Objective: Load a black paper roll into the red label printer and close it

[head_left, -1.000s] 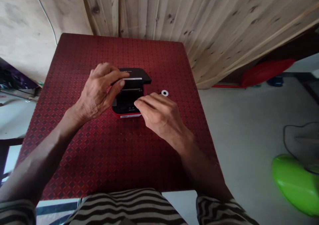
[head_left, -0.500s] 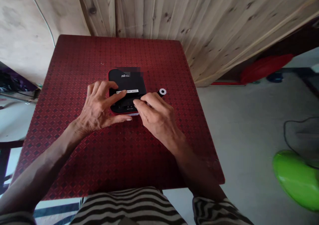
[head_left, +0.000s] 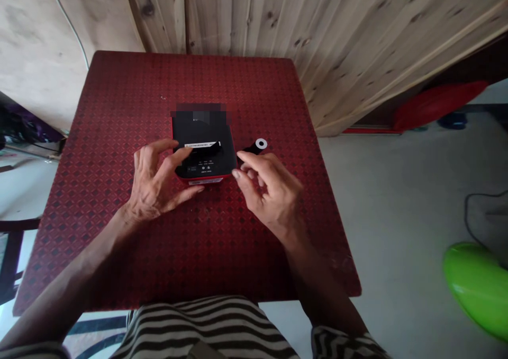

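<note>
A flat black-topped box (head_left: 206,128) with red sides lies on the table, with a white barcode label and small printed marks on top. A black strip-like piece (head_left: 212,148) sits across it, its right end curled up over the label. My left hand (head_left: 153,176) is spread at the box's left, fingertips on the top and thumb by the front edge. My right hand (head_left: 273,187) is off the box's right edge, thumb and index finger apart with nothing visible between them. Just beyond it lies a small black object with a white ring-shaped end (head_left: 261,144), partly hidden by the index finger.
The red patterned table (head_left: 190,253) stands against a wooden plank wall (head_left: 246,17). On the floor to the right are a bright green object (head_left: 476,285) and a dark cable (head_left: 466,211). A red object (head_left: 440,105) lies farther back.
My right hand has drawn back to the right off the box, its thumb and index finger parting. The black strip now shows curled up. My left hand has shifted slightly left.
</note>
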`<action>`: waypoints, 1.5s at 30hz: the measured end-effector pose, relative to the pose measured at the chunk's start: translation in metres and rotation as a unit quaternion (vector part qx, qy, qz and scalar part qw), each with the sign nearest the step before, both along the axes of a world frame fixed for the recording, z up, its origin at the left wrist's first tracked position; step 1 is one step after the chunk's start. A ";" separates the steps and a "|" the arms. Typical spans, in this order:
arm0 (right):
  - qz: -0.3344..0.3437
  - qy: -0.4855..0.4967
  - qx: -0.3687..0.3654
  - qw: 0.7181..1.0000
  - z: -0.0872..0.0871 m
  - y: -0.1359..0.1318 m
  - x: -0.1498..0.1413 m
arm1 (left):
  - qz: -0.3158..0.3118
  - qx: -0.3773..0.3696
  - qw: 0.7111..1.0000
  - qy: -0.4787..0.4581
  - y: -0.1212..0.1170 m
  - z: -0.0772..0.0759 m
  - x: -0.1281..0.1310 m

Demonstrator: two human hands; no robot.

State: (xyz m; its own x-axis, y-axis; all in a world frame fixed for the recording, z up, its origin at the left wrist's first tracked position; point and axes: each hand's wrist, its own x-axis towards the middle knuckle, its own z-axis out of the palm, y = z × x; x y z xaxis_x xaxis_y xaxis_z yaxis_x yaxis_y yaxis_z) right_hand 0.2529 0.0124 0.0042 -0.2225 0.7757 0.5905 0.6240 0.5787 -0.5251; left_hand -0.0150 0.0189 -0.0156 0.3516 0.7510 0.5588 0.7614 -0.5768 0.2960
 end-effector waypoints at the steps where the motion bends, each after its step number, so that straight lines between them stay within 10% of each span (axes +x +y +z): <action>1: -0.017 0.019 -0.019 1.000 -0.005 -0.001 0.002 | 0.020 0.014 1.000 -0.006 -0.005 -0.003 -0.002; 8: -0.035 0.142 -0.187 0.971 -0.043 -0.004 -0.002 | 0.059 0.021 0.998 0.017 -0.012 -0.016 -0.009; 15: -0.016 0.135 -0.178 0.975 -0.056 -0.006 -0.009 | 0.051 0.041 0.997 0.038 -0.010 -0.013 -0.008; 35: -0.016 0.116 -0.142 0.983 -0.055 -0.008 -0.014 | 0.057 -0.037 0.996 0.065 -0.003 0.022 -0.010; 45: -0.055 0.069 -0.111 0.990 -0.043 -0.003 -0.008 | 0.040 0.039 0.998 0.020 -0.007 -0.001 -0.005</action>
State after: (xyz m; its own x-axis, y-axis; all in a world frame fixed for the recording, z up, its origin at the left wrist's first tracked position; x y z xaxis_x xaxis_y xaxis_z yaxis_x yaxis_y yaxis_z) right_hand 0.2452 0.0098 -0.0387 -0.0582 0.9052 0.4210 0.5906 0.3712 -0.7165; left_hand -0.0196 0.0117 -0.0170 0.3152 0.7329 0.6029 0.8168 -0.5329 0.2208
